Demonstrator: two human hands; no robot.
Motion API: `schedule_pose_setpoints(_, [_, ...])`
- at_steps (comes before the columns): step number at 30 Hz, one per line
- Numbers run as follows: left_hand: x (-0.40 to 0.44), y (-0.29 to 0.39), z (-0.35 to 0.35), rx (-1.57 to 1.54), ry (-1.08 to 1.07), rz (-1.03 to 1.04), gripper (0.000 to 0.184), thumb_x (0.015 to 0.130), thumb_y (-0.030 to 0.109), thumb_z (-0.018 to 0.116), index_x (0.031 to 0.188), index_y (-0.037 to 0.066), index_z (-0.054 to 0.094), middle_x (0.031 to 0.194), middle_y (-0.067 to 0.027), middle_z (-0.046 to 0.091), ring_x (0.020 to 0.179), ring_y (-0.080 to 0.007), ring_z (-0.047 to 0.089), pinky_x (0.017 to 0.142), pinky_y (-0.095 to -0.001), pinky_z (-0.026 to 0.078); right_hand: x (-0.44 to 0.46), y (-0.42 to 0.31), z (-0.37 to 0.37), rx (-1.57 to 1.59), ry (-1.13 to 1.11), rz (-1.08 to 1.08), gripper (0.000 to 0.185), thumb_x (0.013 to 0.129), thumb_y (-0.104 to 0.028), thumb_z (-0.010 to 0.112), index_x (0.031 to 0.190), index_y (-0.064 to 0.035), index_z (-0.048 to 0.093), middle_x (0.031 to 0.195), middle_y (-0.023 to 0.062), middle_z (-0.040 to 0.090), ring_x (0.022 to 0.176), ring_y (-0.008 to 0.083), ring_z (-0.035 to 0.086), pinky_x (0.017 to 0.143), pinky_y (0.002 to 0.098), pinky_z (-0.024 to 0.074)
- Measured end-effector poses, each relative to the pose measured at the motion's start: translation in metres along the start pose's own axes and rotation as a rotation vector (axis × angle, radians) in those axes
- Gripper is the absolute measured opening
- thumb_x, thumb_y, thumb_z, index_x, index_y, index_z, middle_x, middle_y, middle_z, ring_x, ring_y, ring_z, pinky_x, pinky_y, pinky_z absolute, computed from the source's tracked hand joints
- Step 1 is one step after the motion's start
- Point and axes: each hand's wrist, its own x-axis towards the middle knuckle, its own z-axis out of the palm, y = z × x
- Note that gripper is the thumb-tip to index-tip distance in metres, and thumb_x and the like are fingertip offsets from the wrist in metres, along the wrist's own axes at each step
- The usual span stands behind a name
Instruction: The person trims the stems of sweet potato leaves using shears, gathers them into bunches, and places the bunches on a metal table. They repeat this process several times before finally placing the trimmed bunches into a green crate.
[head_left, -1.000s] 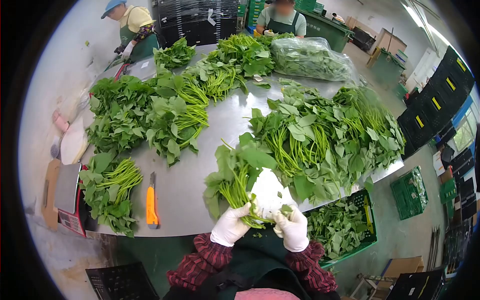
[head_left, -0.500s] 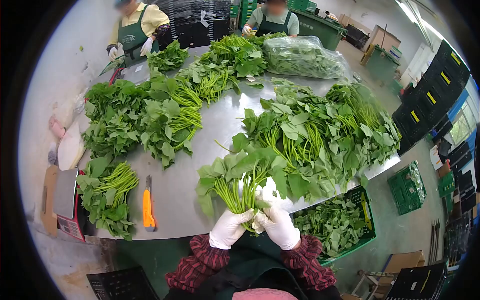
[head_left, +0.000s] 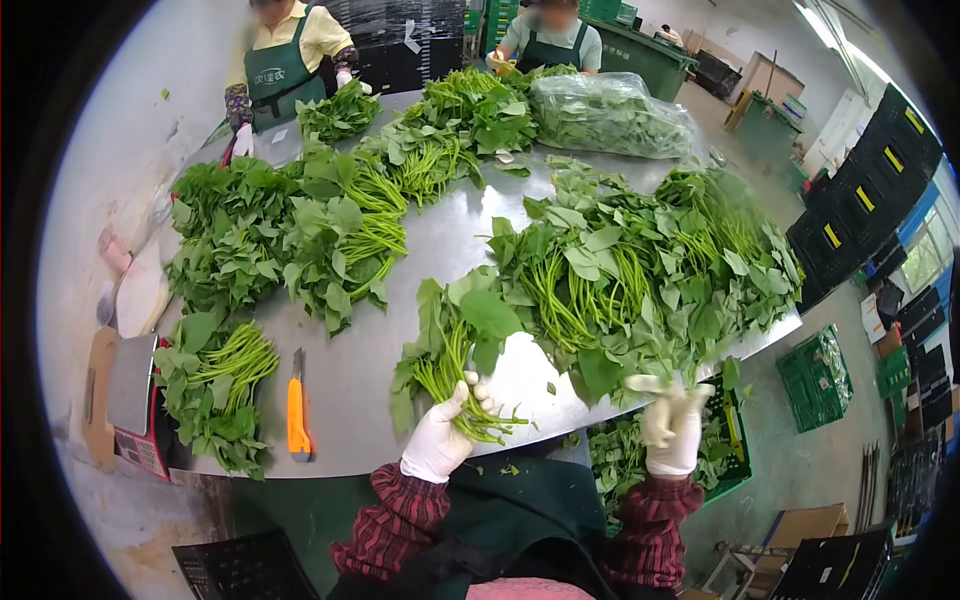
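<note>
In a white glove, my left hand (head_left: 440,435) is closed around the stems of a small bunch of leafy greens (head_left: 452,345) at the table's front edge. My right hand (head_left: 672,425), also gloved, is raised over the green crate (head_left: 738,470) of loose leaves, beside the large pile of greens (head_left: 620,270). Its fingers are spread and blurred, and nothing shows in them. Cut stem ends stick out to the right of my left hand.
An orange cutter (head_left: 298,415) lies on the metal table (head_left: 350,400), near a small bunch (head_left: 220,385) and a scale (head_left: 135,390). More greens (head_left: 235,230) are at the left. A bagged heap (head_left: 615,115) lies at the back. Two people stand across the table.
My right hand has left the stems and moved right, over the crate. My left hand still holds the bunch, now tilted slightly left. The person at the back left has shifted their arms.
</note>
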Motion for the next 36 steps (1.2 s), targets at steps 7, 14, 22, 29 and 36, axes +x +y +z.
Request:
schedule_pose_setpoints(7, [-0.001,-0.019,0.003,-0.052,-0.067,-0.14,0.027,0.088,0.023,0.057,0.11,0.007,0.052,0.089,-0.0056,0.054,0.084,-0.02,0.051,0.081,-0.0343,0.043,-0.008,0.072,0.073,-0.377,0.055,0.506,0.028,0.092,-0.026,0.054,0.098,0.0014,0.054,0.067,0.0007,0.053,0.051,0.0066,0.051,0.043,0.019,0.0404])
schedule_pose_setpoints(14, [-0.013,-0.03,0.002,0.194,-0.015,0.023,0.032,0.088,0.032,0.055,0.105,0.004,0.053,0.095,-0.0092,0.058,0.098,-0.0223,0.055,0.089,-0.0364,0.044,-0.006,0.083,0.076,-0.133,-0.004,0.444,0.016,0.089,-0.016,0.058,0.088,-0.0026,0.05,0.063,-0.0018,0.048,0.047,0.0055,0.045,0.042,0.019,0.0374])
schedule_pose_setpoints(22, [-0.007,-0.007,0.024,-0.099,-0.08,0.21,0.023,0.09,0.034,0.053,0.092,0.012,0.047,0.059,0.0051,0.033,0.061,-0.0099,0.036,0.066,-0.0261,0.035,0.008,0.043,0.021,-0.313,0.682,0.032,0.033,0.094,-0.024,0.049,0.067,-0.0063,0.048,0.054,0.004,0.053,0.032,0.0062,0.036,0.03,0.0221,0.026])
schedule_pose_setpoints(29, [-0.007,-0.04,0.025,-0.083,0.032,0.158,0.027,0.087,0.033,0.056,0.101,0.011,0.05,0.065,0.0035,0.043,0.082,-0.0156,0.051,0.085,-0.0346,0.043,0.004,0.122,0.08,0.092,0.414,0.081,0.051,0.098,-0.041,0.031,0.094,0.0016,0.059,0.074,0.0051,0.06,0.068,0.0123,0.055,0.068,0.0259,0.045])
schedule_pose_setpoints(36, [-0.007,-0.019,0.019,-0.011,-0.072,0.223,0.019,0.093,0.03,0.049,0.084,0.014,0.046,0.058,0.0045,0.026,0.057,-0.0082,0.03,0.068,-0.0268,0.037,0.026,0.111,0.095,-0.654,0.016,0.05,0.028,0.091,-0.027,0.052,0.094,-0.0016,0.062,0.072,0.002,0.057,0.067,0.0104,0.052,0.065,0.0254,0.0434])
